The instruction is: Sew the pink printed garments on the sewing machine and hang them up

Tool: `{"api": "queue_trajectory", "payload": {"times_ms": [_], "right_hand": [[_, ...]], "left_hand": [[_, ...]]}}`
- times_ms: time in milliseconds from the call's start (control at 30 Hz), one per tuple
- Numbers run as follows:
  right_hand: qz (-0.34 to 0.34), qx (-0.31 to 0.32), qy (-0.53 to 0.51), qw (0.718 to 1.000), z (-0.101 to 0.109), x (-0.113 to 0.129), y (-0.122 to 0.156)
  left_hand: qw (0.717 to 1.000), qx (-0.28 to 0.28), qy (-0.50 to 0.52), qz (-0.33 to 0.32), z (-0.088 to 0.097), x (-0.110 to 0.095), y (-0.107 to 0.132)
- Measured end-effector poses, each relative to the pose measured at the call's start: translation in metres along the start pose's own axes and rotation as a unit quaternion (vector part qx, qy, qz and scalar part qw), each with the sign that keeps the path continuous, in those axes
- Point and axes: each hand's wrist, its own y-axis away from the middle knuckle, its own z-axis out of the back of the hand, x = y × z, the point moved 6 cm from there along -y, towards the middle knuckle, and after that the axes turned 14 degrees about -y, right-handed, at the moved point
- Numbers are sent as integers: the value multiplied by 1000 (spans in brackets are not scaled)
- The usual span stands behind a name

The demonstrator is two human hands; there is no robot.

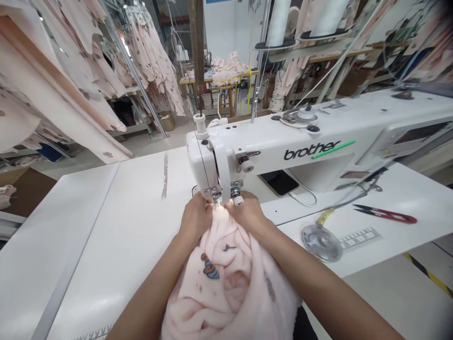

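Observation:
A white sewing machine (262,146) stands on the table, its lit needle area (217,202) over a bunched pink fleece fabric (233,264) with small bear prints. My left hand (196,216) is closed on the fabric's edge just left of the presser foot. On the other side, my right hand (247,210) grips the fabric close to the needle, partly behind a tension knob. The fingertips of both hands are largely hidden by the machine head and the cloth. From the needle the fabric hangs toward me, between my forearms and over the front edge.
Red thread snips (385,213), a clear round dish (321,242) and a printed ruler strip (361,237) lie at the right. A phone (279,182) with a white cable rests under the machine arm. Pink fabric pieces (152,61) hang on racks behind the white table (141,208).

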Motion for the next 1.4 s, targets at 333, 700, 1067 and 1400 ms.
{"api": "queue_trajectory", "payload": {"times_ms": [333, 700, 1067, 1400], "right_hand": [[-20, -5, 23, 1000, -3, 1, -3], [-18, -13, 26, 999, -8, -1, -5], [99, 14, -52, 994, 4, 2, 9], [95, 16, -92, 991, 6, -1, 11]], "left_hand": [[999, -20, -40, 4, 1, -2, -2], [999, -38, -35, 4, 0, 0, -5], [999, -25, 14, -32, 8, 3, -1], [999, -11, 45, -16, 2, 8, -4]]}}
